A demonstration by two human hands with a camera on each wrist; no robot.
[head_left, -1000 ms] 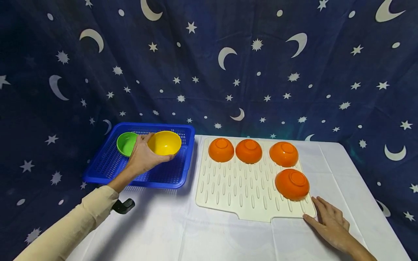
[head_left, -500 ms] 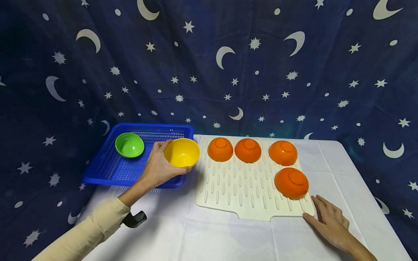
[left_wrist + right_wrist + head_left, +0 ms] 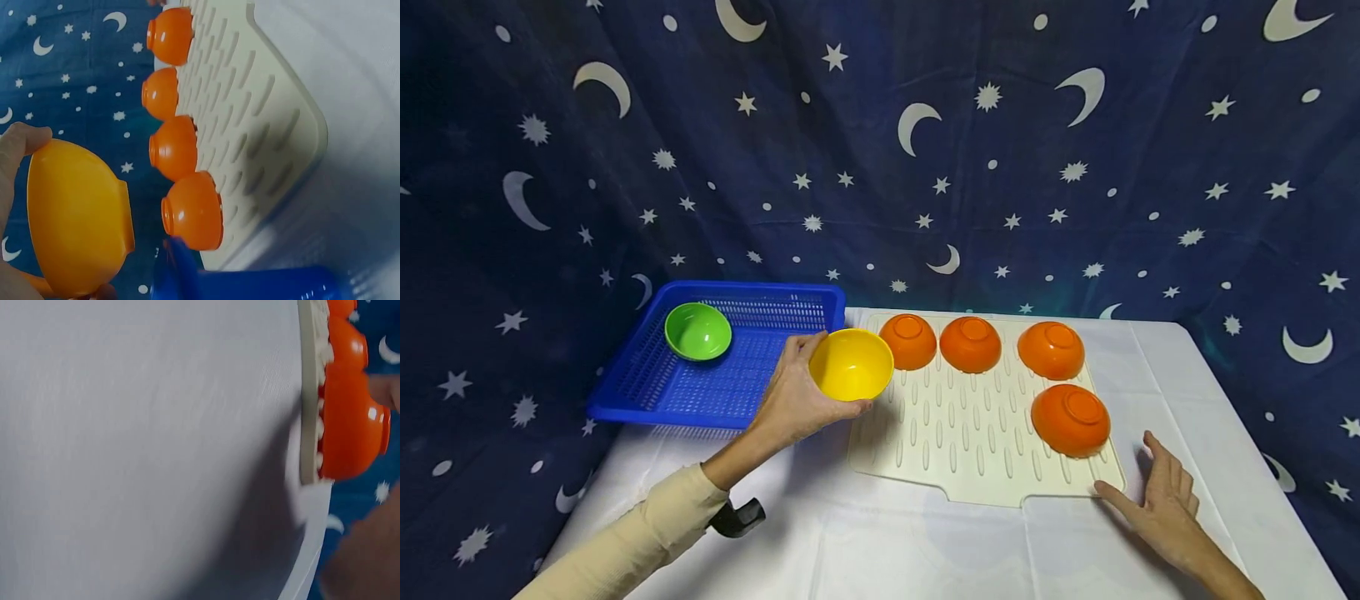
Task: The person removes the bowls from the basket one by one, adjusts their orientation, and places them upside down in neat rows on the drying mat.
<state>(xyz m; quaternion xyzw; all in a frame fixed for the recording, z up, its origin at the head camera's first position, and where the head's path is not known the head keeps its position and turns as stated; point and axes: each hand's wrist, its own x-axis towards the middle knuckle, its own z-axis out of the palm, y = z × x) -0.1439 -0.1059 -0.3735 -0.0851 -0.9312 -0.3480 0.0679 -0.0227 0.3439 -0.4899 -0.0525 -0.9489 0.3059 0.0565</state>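
Observation:
My left hand (image 3: 801, 398) grips a yellow bowl (image 3: 852, 367) by its side, between thumb and fingers. The bowl is upright in the air over the left edge of a cream ridged drying mat (image 3: 958, 437); its outer wall and foot show in the left wrist view. Several orange bowls lie upside down on the mat: three along the back, the last orange bowl (image 3: 1070, 421) at the right side. Close to the mat's front right corner is my right hand (image 3: 1161, 508), thumb and fingers spread, holding nothing.
A blue plastic basket (image 3: 625, 415) stands at the left of the table, with a green bowl (image 3: 697, 333) upright inside it. White cloth (image 3: 917, 546) covers the table. Behind hangs a dark blue curtain (image 3: 865, 108) with moons and stars.
My left hand has carried the yellow bowl rightward and toward me, out from over the basket to the mat's left edge. My right hand's fingers have lifted off the mat's corner and spread.

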